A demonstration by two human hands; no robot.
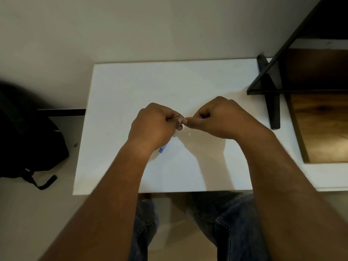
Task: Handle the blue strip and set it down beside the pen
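Both my hands are held above the middle of a white table (116, 87), fingertips meeting. My left hand (156, 123) is curled, its thumb and fingers pinching something small that I cannot make out. My right hand (218, 117) is curled too, and a small blue bit (201, 117) shows between its fingers. A blue and white thing (163, 148) pokes out below my left wrist, on or just over the table; most of it is hidden. A tiny white speck (189, 134) lies on the table under my hands.
A black backpack (28, 140) lies on the floor to the left of the table. A black metal frame (271, 87) with a wooden shelf (320, 117) stands at the right, overlapping the table's far right corner. My knees in blue jeans (226, 223) are below the table's near edge.
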